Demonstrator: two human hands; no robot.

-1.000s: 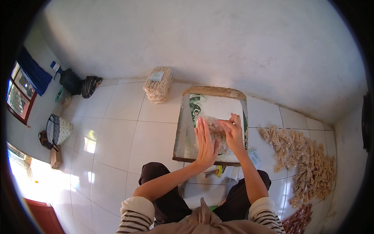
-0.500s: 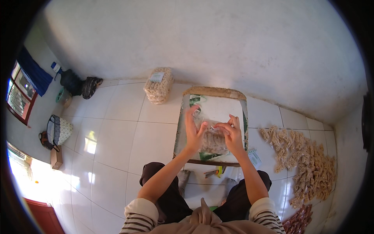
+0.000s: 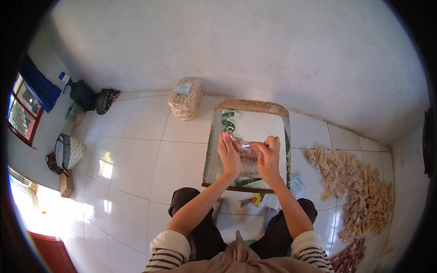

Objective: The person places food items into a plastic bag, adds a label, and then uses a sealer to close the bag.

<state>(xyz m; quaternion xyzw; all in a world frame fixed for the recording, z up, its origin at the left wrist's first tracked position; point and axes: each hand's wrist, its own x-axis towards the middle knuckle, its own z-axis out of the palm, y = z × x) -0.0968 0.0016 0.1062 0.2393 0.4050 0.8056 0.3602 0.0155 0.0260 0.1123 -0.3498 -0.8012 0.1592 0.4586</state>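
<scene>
In the head view, the left hand (image 3: 229, 157), spread half a second ago, is now pinching the clear plastic bag (image 3: 248, 164) over the low table (image 3: 260, 122), while the right hand (image 3: 268, 160) is still gripping its other side.

A wide fisheye camera, the left of two worn side by side on the person's head, looks steeply down and forward from above the lap. Striped sleeves (image 3: 169, 250) come in at the lower edge, closest to the lens; the left hand (image 3: 229, 155) and right hand (image 3: 267, 158) sit a little farther off near the middle, over the low table (image 3: 250, 105). Beyond, the view climbs the pale wall (image 3: 236, 50) across the top. It reaches sideways to the window (image 3: 22, 110) at far left and over tiled floor (image 3: 136, 173), with straight edges bowing toward the dark, rounded rim.
</scene>
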